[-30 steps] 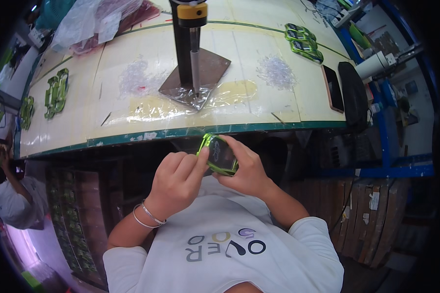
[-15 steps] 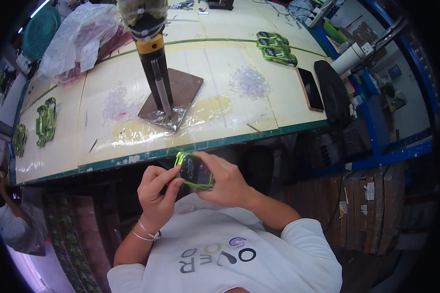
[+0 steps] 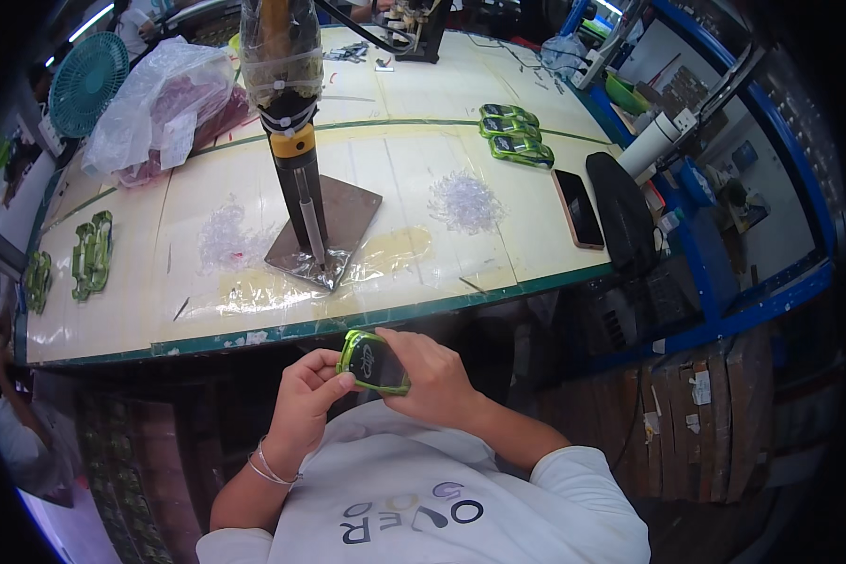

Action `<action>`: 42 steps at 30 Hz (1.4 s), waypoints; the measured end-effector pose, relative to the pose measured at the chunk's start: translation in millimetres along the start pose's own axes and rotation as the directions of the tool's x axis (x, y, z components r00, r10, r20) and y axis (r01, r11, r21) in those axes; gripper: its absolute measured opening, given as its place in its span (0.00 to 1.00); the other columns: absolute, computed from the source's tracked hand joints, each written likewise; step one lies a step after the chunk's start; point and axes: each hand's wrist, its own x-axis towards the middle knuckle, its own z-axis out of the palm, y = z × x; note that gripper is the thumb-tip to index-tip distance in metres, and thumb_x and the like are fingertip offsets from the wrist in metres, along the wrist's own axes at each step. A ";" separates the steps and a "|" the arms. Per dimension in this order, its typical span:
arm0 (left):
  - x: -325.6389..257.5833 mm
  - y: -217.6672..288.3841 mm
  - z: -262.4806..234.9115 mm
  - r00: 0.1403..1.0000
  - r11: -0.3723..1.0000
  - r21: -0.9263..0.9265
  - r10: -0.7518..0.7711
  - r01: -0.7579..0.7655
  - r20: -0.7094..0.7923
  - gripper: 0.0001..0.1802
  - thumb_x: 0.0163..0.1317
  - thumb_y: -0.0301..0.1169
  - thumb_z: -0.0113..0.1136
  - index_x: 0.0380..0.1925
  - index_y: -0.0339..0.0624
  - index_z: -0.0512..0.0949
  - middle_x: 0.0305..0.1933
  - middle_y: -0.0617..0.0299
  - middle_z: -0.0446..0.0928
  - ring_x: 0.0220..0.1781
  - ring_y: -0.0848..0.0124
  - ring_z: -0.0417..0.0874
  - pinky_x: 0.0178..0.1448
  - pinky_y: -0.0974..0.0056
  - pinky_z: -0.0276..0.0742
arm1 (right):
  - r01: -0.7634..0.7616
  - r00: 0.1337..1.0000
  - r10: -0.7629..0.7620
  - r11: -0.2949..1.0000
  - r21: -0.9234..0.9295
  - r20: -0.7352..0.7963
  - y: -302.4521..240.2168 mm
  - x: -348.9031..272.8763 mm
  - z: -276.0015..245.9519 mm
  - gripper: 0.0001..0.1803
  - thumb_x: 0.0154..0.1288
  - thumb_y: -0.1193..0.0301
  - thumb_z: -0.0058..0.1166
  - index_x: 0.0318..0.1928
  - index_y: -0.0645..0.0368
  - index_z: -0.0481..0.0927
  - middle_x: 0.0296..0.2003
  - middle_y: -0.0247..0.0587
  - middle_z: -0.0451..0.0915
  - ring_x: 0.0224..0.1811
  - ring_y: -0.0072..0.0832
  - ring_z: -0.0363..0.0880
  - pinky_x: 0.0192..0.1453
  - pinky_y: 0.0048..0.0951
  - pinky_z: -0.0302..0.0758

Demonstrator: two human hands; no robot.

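Note:
Just off the table's front edge, in front of my shirt, I hold a bright green toy car body (image 3: 372, 365) with a dark top and a pale mark on it. My left hand (image 3: 310, 390) pinches its left end between thumb and fingers. Wrapped around the right side is my right hand (image 3: 432, 378), its thumb and fingers on the green rim. The underside of the car body is hidden.
A black upright tool with a yellow band (image 3: 293, 141) stands on a brown metal plate (image 3: 357, 211). Beside it lie heaps of small clear pieces (image 3: 467, 202). Green car bodies (image 3: 517, 148) sit at the right, green frames (image 3: 91, 256) at the left. A phone (image 3: 578, 209) lies by a black case (image 3: 620, 211).
The view has tilted, so the table and my hands sit lower in the picture. Both hands keep hold of the toy car body, whose angle has changed slightly.

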 end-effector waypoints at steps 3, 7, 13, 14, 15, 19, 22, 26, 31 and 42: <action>1.2 -1.1 -4.0 0.999 0.999 -0.004 -0.050 0.050 0.011 0.10 0.52 0.20 0.54 0.36 0.30 0.69 0.34 0.55 0.76 0.36 0.73 0.77 0.46 0.69 0.73 | -0.009 0.999 0.010 1.000 -0.030 0.030 0.5 -2.3 0.7 0.35 0.30 0.75 0.60 0.48 0.62 0.67 0.35 0.47 0.74 0.36 0.41 0.75 0.38 0.33 0.74; 1.9 -0.7 -1.0 1.000 0.999 0.043 -0.023 0.023 -0.005 0.14 0.52 0.20 0.53 0.40 0.30 0.67 0.36 0.54 0.75 0.37 0.72 0.78 0.46 0.69 0.73 | -0.039 0.997 0.039 0.999 -0.011 0.073 1.0 -1.1 -1.4 0.35 0.31 0.74 0.60 0.49 0.63 0.67 0.36 0.48 0.74 0.36 0.41 0.75 0.38 0.33 0.74; 3.8 -1.8 3.7 0.997 0.996 -0.088 0.036 -0.031 0.062 0.17 0.54 0.22 0.52 0.45 0.31 0.64 0.43 0.52 0.72 0.45 0.70 0.75 0.50 0.67 0.70 | 0.002 0.999 -0.003 1.000 0.019 0.041 2.5 -2.3 -1.8 0.38 0.33 0.71 0.60 0.52 0.61 0.63 0.37 0.47 0.72 0.39 0.40 0.74 0.39 0.33 0.73; 3.9 -6.4 2.2 0.997 0.985 -0.170 -0.008 0.021 0.081 0.17 0.55 0.23 0.51 0.46 0.31 0.64 0.44 0.52 0.72 0.46 0.69 0.74 0.51 0.66 0.68 | 0.027 0.999 -0.028 1.000 0.011 0.032 2.5 -3.0 -1.9 0.39 0.34 0.71 0.60 0.53 0.61 0.61 0.37 0.46 0.72 0.39 0.39 0.73 0.38 0.33 0.73; 4.1 -13.6 4.7 0.999 0.981 -0.195 0.005 0.005 0.050 0.18 0.58 0.29 0.49 0.47 0.31 0.64 0.39 0.53 0.74 0.39 0.67 0.77 0.52 0.62 0.69 | 0.007 0.999 -0.007 1.000 0.018 0.037 2.1 -2.9 -1.5 0.38 0.35 0.70 0.61 0.52 0.61 0.63 0.38 0.47 0.72 0.39 0.40 0.73 0.40 0.33 0.73; 2.5 -15.0 12.8 1.000 0.984 -0.178 0.012 -0.009 0.015 0.17 0.61 0.34 0.43 0.44 0.31 0.66 0.40 0.48 0.75 0.37 0.66 0.78 0.48 0.63 0.72 | -0.074 0.984 0.057 0.992 0.101 0.167 -3.3 0.3 -11.3 0.33 0.38 0.67 0.63 0.48 0.64 0.67 0.40 0.50 0.73 0.41 0.42 0.73 0.45 0.34 0.71; 1.7 -17.3 1.2 0.999 0.972 -0.231 -0.034 0.038 0.022 0.16 0.61 0.34 0.42 0.42 0.31 0.67 0.38 0.48 0.75 0.37 0.65 0.78 0.47 0.63 0.73 | 0.032 0.992 -0.045 0.994 0.104 0.119 18.4 11.5 -34.1 0.27 0.43 0.66 0.61 0.45 0.63 0.71 0.39 0.49 0.74 0.42 0.42 0.72 0.48 0.34 0.68; -4.5 -16.2 -3.7 0.999 0.988 -0.156 -0.001 0.008 0.049 0.15 0.62 0.31 0.42 0.42 0.30 0.68 0.38 0.49 0.75 0.38 0.66 0.77 0.49 0.62 0.71 | -0.220 0.927 0.193 0.974 -0.048 -0.320 92.7 41.3 -72.0 0.12 0.51 0.73 0.52 0.38 0.64 0.74 0.32 0.46 0.75 0.35 0.37 0.73 0.41 0.31 0.69; -4.2 -17.3 -3.2 0.998 0.989 -0.147 0.001 0.007 0.059 0.14 0.62 0.31 0.42 0.41 0.30 0.68 0.38 0.49 0.75 0.38 0.66 0.77 0.49 0.62 0.71 | -0.511 0.796 0.479 0.860 0.014 -0.369 204.0 69.1 -104.8 0.09 0.50 0.72 0.51 0.33 0.64 0.77 0.27 0.44 0.77 0.28 0.33 0.75 0.35 0.29 0.71; 1.5 -25.3 -9.9 0.997 0.991 -0.113 -0.071 0.070 -0.009 0.13 0.62 0.30 0.42 0.40 0.31 0.69 0.37 0.50 0.75 0.37 0.67 0.77 0.48 0.62 0.70 | -0.462 0.876 0.467 0.735 -0.496 -0.123 203.4 90.8 -113.8 0.09 0.49 0.71 0.47 0.26 0.65 0.75 0.26 0.51 0.76 0.31 0.43 0.75 0.39 0.36 0.71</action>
